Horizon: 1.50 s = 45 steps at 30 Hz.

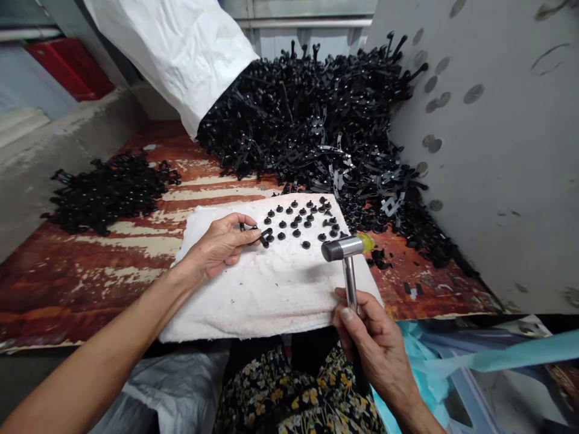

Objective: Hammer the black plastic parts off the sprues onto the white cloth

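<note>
My left hand (222, 244) rests on a white cloth pad (271, 289) and pinches a small black plastic strip (259, 234) against it. Several small black studs (301, 220) stand in rows on the pad just right of that hand. My right hand (375, 343) grips the metal handle of a small hammer (346, 248), whose steel head with a yellow end hovers over the pad's right edge, beside the studs.
A big heap of black plastic strips (325, 120) spills from a white sack (181, 54) at the back. A smaller pile (108, 190) lies at left on the worn red board (90, 271). A grey panel (497, 150) walls the right side.
</note>
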Available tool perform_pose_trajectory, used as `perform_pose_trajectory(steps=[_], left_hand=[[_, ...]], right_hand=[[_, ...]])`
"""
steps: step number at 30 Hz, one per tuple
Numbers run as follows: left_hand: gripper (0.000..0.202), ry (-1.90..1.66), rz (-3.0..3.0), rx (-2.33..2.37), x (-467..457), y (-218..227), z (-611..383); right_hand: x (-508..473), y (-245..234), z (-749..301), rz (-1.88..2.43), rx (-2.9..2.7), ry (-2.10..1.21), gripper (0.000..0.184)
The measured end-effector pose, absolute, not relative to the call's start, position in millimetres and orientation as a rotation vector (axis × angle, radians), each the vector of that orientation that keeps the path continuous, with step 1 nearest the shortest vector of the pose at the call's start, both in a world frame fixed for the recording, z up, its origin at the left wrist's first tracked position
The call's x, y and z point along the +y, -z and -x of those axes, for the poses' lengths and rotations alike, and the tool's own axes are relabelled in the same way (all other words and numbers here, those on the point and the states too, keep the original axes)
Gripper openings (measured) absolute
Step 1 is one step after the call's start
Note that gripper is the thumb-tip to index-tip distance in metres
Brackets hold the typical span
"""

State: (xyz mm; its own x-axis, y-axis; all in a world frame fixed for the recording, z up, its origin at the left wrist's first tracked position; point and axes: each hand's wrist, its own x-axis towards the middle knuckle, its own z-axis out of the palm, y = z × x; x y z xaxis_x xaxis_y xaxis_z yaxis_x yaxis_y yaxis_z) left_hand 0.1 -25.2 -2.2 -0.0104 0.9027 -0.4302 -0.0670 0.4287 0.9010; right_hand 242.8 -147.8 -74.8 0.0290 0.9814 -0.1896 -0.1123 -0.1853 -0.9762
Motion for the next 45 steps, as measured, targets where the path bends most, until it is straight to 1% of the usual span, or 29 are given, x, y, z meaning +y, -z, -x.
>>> perform_pose_trajectory(steps=[5, 11, 23, 45], left_hand=[[0.038, -0.929, -0.812, 1.369, -25.2, 1.6, -0.7], [0.039, -0.935, -0.820, 1.371, -24.7, 3.8, 0.2], [0.042, -0.921, -0.831, 1.362, -24.0, 4.8, 0.5], [0.039, -0.951, -0.827, 1.372, -24.3, 5.1, -0.5]], right_hand=[[-147.4, 72.8, -241.9, 1.288, -0.999, -1.387, 0.037], [-146.4, 65.8, -238.4, 1.281, -0.973, -1.360, 0.041], [-147.6, 68.6, -240.1, 1.284, -0.998, -1.338, 0.038], [-147.9, 69.7, -240.7, 1.285, -0.987, -1.335, 0.036]])
